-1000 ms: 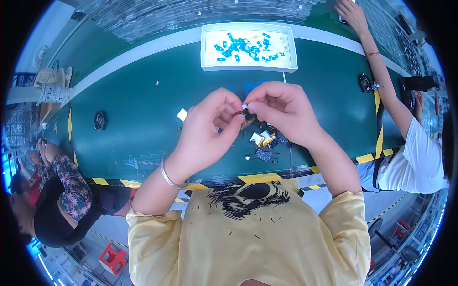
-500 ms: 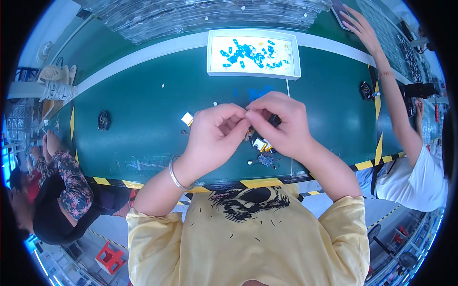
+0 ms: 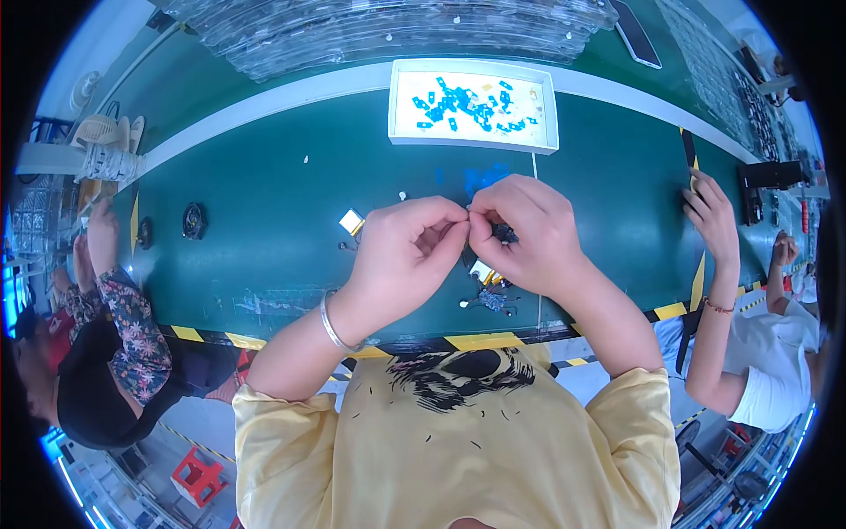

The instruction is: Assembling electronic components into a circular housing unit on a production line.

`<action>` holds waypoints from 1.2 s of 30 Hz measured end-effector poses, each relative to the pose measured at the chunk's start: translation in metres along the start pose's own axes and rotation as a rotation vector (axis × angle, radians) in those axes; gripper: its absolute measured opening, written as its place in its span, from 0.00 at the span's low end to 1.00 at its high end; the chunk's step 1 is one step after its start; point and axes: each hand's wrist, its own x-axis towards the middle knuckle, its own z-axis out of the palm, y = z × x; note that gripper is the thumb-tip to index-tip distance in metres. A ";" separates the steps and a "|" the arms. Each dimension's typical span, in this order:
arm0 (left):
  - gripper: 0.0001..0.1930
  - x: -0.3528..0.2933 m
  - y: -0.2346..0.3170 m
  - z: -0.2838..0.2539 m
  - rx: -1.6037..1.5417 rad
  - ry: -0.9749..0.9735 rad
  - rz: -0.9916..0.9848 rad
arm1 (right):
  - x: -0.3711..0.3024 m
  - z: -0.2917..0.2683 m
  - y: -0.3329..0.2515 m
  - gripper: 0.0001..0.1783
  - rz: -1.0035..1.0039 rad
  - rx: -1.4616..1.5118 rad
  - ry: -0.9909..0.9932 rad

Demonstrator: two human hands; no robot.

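My left hand (image 3: 410,251) and my right hand (image 3: 533,231) meet above the green table, thumbs and forefingers pinched tip to tip. Whatever lies between the fingertips is too small or too hidden to name. Partly covered by my right hand are a dark part (image 3: 504,234) and a silver battery with yellow tape (image 3: 486,272). A small clump of dark wires (image 3: 493,301) with a white tip lies just nearer to me. Left of my left hand rests another silver battery (image 3: 352,221), with a small dark wired piece (image 3: 345,247) beside it.
A white box (image 3: 476,144) holding many blue pieces stands beyond my hands. Clear plastic trays (image 3: 388,40) are stacked at the far edge, a phone (image 3: 636,35) to their right. A round black device (image 3: 194,220) sits at left. Co-workers' hands (image 3: 712,216) are on both sides.
The right-hand co-worker's arm has drawn back from the phone to the table's taped edge. A second dark round thing now shows near the left co-worker. My hands keep their pinch.
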 end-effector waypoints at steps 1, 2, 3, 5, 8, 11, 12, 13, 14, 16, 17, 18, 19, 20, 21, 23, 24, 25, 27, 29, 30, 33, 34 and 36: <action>0.03 0.000 -0.002 0.001 0.025 -0.009 0.040 | 0.002 -0.001 0.005 0.08 -0.042 -0.046 -0.003; 0.03 0.001 -0.004 0.000 0.027 -0.009 0.046 | 0.006 -0.004 0.011 0.09 -0.083 -0.093 -0.005; 0.03 0.001 -0.006 0.000 -0.028 -0.029 -0.010 | 0.013 -0.009 0.023 0.08 -0.082 -0.157 0.047; 0.04 0.003 -0.004 0.000 -0.083 -0.059 -0.060 | 0.025 -0.023 0.052 0.06 0.143 -0.240 0.135; 0.05 0.008 -0.001 -0.006 -0.294 -0.056 -0.170 | 0.029 -0.031 0.057 0.10 0.167 -0.327 0.142; 0.08 0.009 -0.003 -0.014 -0.455 -0.120 -0.205 | 0.019 -0.026 0.030 0.13 0.159 -0.183 0.090; 0.11 0.009 -0.002 -0.013 -0.518 -0.103 -0.230 | 0.012 -0.021 0.017 0.15 0.139 -0.123 0.042; 0.14 0.010 0.000 -0.012 -0.578 -0.083 -0.254 | 0.010 -0.018 0.000 0.17 0.135 -0.067 -0.041; 0.17 0.008 -0.002 -0.014 -0.653 -0.132 -0.261 | 0.012 -0.010 -0.014 0.15 0.085 -0.038 -0.068; 0.21 0.001 0.005 -0.020 -0.747 -0.184 -0.331 | 0.006 -0.003 -0.016 0.11 0.037 -0.159 -0.070; 0.21 -0.001 0.008 -0.028 -0.695 -0.266 -0.345 | 0.004 -0.004 -0.018 0.10 0.088 -0.074 -0.085; 0.21 -0.004 0.011 -0.040 -0.642 -0.346 -0.363 | 0.003 -0.006 -0.018 0.08 0.138 0.011 -0.105; 0.17 -0.007 0.022 -0.054 -0.385 -0.412 -0.347 | 0.000 -0.007 -0.017 0.07 0.153 0.030 -0.101; 0.16 -0.012 0.020 -0.070 -0.151 -0.356 -0.279 | -0.003 -0.009 -0.016 0.06 0.175 0.045 -0.097; 0.14 -0.019 0.017 -0.090 0.083 -0.303 -0.217 | -0.002 -0.013 -0.018 0.06 0.199 0.055 -0.120; 0.13 -0.024 0.004 -0.134 0.739 0.229 0.037 | -0.001 -0.019 -0.017 0.05 0.243 0.061 -0.119; 0.14 -0.030 -0.013 -0.163 0.981 0.463 0.031 | -0.001 -0.020 -0.016 0.06 0.255 0.064 -0.100; 0.17 -0.043 -0.034 -0.193 1.166 0.618 -0.058 | 0.000 -0.021 -0.016 0.06 0.248 0.081 -0.108; 0.20 -0.073 -0.066 -0.232 1.303 0.730 -0.246 | 0.004 -0.017 -0.019 0.06 0.243 0.112 -0.111; 0.23 -0.079 -0.080 -0.238 1.200 0.777 -0.300 | 0.003 -0.017 -0.022 0.05 0.255 0.120 -0.111; 0.23 -0.080 -0.088 -0.239 1.194 0.773 -0.297 | 0.004 -0.016 -0.022 0.06 0.222 0.118 -0.115; 0.22 -0.052 -0.083 -0.210 0.781 0.786 -0.151 | 0.003 -0.017 -0.021 0.06 0.222 0.132 -0.107; 0.22 -0.040 -0.075 -0.197 0.615 0.737 -0.211 | 0.003 -0.017 -0.021 0.06 0.238 0.169 -0.100; 0.18 -0.019 -0.083 -0.176 0.388 0.599 -0.095 | 0.004 -0.016 -0.023 0.06 0.272 0.245 -0.064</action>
